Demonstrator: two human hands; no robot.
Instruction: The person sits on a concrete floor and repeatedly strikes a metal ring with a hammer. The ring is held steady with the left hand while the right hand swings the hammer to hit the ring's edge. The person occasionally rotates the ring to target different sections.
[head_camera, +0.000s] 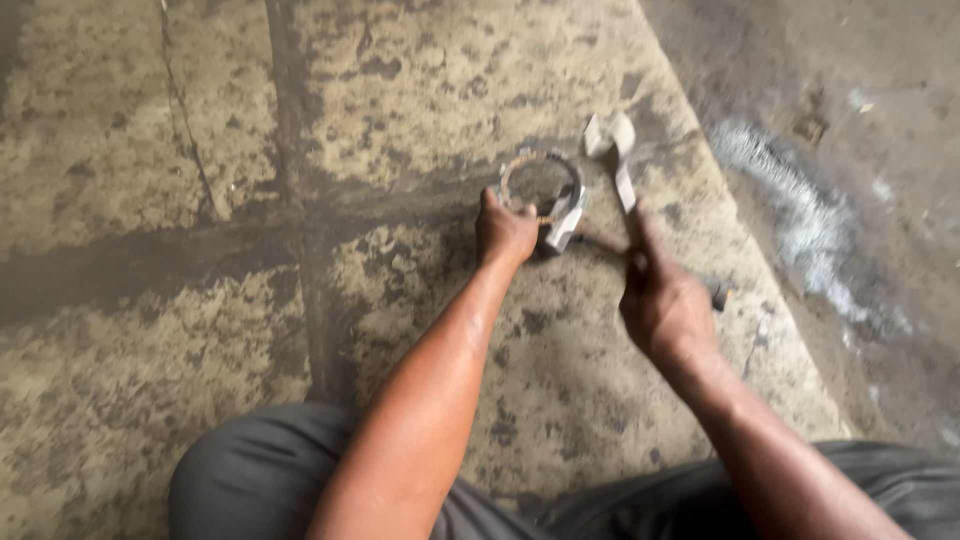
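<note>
My left hand (504, 232) grips a round metal ring clamp (541, 187) that lies on the stained concrete floor (150, 150). A bright metal lug (565, 222) sticks out of the ring next to my fingers. My right hand (662, 295) is closed around the handle of a silver open-ended spanner (617, 152), whose forked head points away from me just right of the ring. A thin dark rod (600, 245) runs between the two hands, partly hidden by my right hand.
The concrete slab ends in a diagonal edge at the right, with darker, lower ground (880, 120) beyond it. A pale streak of powder or wire (805, 215) lies on that ground. My knees in grey trousers (260, 470) fill the bottom of the view.
</note>
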